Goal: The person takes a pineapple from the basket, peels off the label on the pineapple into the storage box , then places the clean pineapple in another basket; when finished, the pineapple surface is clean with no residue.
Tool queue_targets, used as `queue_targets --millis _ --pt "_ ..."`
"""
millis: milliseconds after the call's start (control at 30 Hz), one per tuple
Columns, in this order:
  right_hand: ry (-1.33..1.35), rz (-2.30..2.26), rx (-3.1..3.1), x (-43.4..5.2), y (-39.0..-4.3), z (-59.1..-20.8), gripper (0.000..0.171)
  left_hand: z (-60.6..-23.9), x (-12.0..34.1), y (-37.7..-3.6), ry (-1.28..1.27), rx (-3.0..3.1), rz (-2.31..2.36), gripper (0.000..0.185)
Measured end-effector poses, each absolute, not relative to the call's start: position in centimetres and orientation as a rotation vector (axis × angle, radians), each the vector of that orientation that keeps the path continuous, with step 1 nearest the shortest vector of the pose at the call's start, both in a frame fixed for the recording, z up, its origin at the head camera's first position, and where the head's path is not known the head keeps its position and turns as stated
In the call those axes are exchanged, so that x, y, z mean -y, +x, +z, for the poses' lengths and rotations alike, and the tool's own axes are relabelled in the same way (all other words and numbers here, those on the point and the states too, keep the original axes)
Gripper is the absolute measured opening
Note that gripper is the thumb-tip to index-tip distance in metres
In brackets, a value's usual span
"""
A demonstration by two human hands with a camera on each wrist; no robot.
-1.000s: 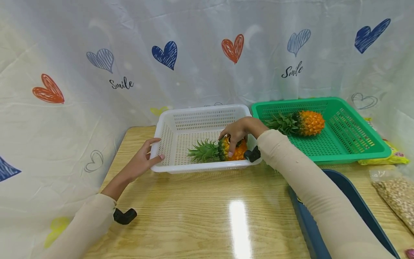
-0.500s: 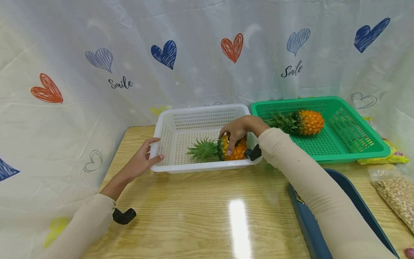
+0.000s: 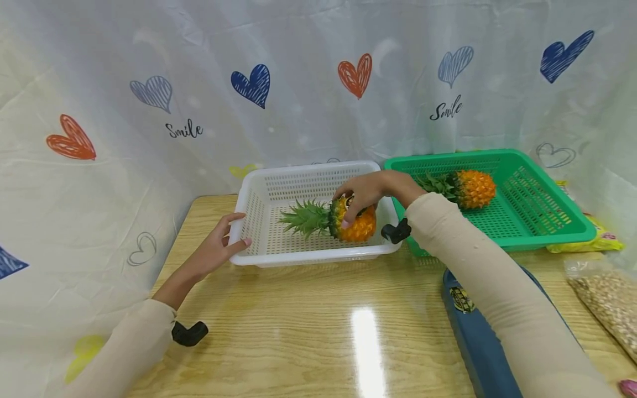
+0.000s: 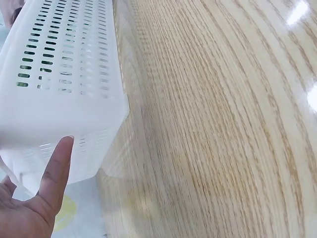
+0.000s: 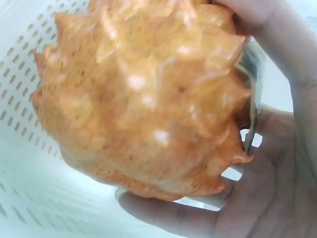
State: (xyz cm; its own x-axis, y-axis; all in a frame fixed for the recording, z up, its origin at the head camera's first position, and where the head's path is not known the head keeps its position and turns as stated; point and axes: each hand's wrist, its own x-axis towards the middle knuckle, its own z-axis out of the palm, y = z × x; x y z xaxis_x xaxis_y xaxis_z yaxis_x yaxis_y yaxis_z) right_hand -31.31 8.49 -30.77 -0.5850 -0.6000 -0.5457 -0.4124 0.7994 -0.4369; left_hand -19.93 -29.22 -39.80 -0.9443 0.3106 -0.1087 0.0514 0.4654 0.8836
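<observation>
A pineapple (image 3: pixel 355 224) with an orange body and green crown (image 3: pixel 306 217) lies sideways within the white plastic basket (image 3: pixel 313 255). My right hand (image 3: pixel 365 192) grips its body from above, and the right wrist view shows fingers and thumb around the spiky orange fruit (image 5: pixel 148 99). A dark, shiny label sits on the fruit beneath the hand, mostly covered. At the basket's front left corner, my left hand (image 3: pixel 219 243) holds the rim. In the left wrist view one straight digit (image 4: pixel 55 171) lies against the white outer wall (image 4: pixel 64 114).
To the right, a green basket (image 3: pixel 517 221) holds another pineapple (image 3: pixel 476 189). A dark blue tray (image 3: pixel 473 337) with a sticker stands in front of it. Beyond are a yellow packet (image 3: pixel 594 237) and a clear bag of pale pieces (image 3: pixel 604 296). A printed curtain (image 3: pixel 298 121) hangs behind the table.
My right hand has shifted slightly left and up in the head view, and the pineapple has moved with it inside the white basket. The left hand stays at the rim.
</observation>
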Motion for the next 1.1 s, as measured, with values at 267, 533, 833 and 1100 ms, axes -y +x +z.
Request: queue_targets --millis 267,533,833,1100 --pt "-0.876 -0.399 -2.343 -9.7 -30.9 -30.0 0.092 -39.6 29.1 -19.8 0.309 -2.472 1.458 0.074" --pt "-0.930 -0.449 -2.367 -10.6 -29.9 -29.2 0.088 -39.8 29.3 -19.9 0.304 -2.473 1.449 0.075" --pt "-0.973 -0.498 -2.394 -11.5 -28.5 -28.5 0.086 -39.9 29.4 -20.0 0.295 -2.474 1.441 0.076" --pt "-1.001 -0.550 -2.432 -12.1 -26.8 -27.5 0.086 -40.0 29.5 -20.0 0.306 -2.474 1.438 0.076"
